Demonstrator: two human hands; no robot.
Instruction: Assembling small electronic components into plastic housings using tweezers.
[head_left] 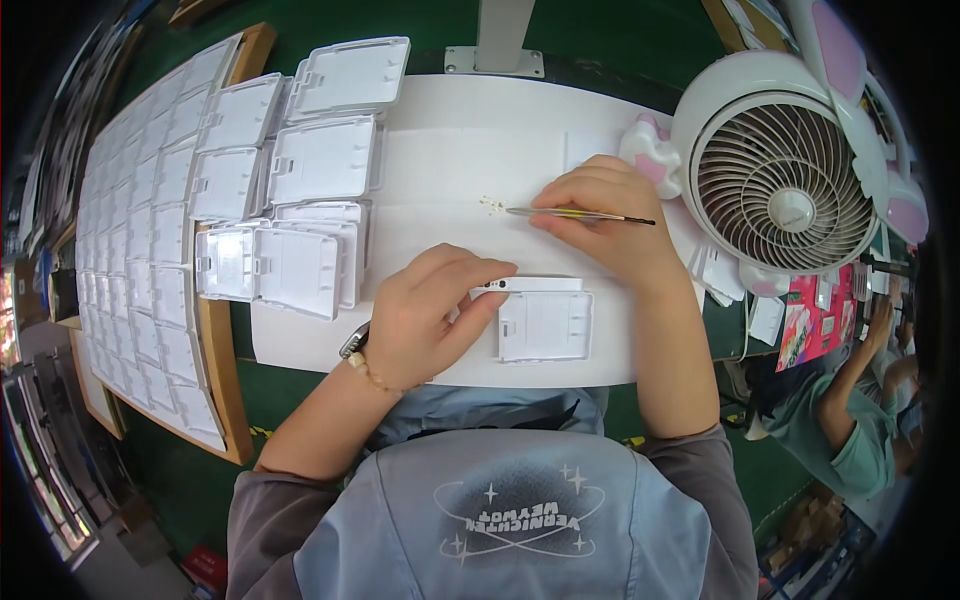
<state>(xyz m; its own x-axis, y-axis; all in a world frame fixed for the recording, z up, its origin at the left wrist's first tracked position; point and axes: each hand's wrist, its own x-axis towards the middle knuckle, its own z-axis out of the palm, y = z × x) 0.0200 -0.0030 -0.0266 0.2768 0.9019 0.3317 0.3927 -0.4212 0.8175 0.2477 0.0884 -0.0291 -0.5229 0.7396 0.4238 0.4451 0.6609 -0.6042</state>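
Note:
My left hand point(428, 315) grips one end of a white plastic case part point(548, 284), which stands on its long edge with dark spots near my fingertips. Another white rectangular cover point(545, 328) lies flat just in front of it, close to the table's near edge. A pair of metal tweezers point(585, 214) is pinched in my right hand point(612, 205). Their tip points left at a small scatter of tiny gold-coloured pieces point(491, 204) on the white work surface point(450, 150).
Stacks of white covers point(322, 160) stand along the left of the table. Beyond them a wood-edged tray point(225, 385) holds rows of similar covers. A white fan point(785, 190) sits at the right, a metal post point(500, 35) at the back. Another person point(835, 425) works at far right.

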